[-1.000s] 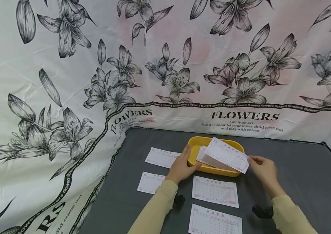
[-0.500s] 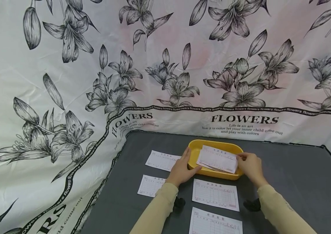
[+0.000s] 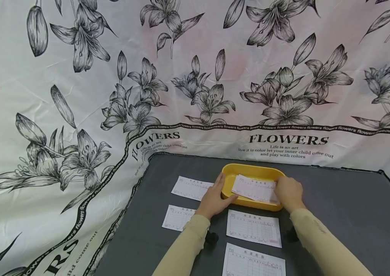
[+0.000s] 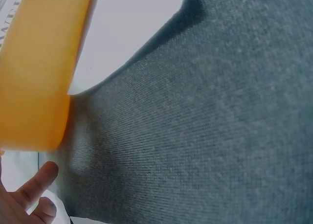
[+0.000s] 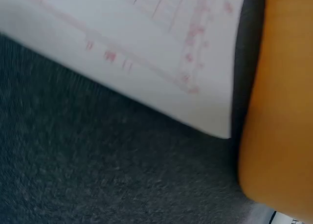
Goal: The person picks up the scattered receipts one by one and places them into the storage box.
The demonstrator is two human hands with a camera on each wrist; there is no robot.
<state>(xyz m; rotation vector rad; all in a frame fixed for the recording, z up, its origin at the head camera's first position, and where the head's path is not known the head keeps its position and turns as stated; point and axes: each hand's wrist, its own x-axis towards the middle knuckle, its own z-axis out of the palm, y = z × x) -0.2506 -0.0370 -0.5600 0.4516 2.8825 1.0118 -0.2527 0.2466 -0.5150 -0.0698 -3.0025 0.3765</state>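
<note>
A yellow plastic tray (image 3: 250,205) stands toward the back of the dark table, with printed paper forms (image 3: 253,188) lying in it. My left hand (image 3: 214,197) rests against the tray's left end, thumb along the front rim and fingers spread beside the wall. Low in the left wrist view, fingers of that left hand (image 4: 29,199) stick out near the tray wall (image 4: 36,72). At the tray's right end, my right hand (image 3: 289,193) holds the right edge of the top form; its fingertips are hidden. No part of that hand shows in the right wrist view.
Several printed forms lie on the table: one at the back left (image 3: 189,187), one (image 3: 178,217) partly behind my left sleeve, and two in front of the tray (image 3: 253,229) (image 3: 253,262). Flower-printed cloth (image 3: 208,143) rises behind the table.
My right hand has moved left with a form, lowering it from a tilt over the tray's right rim to flat on the others inside. My left hand has stayed at the tray.
</note>
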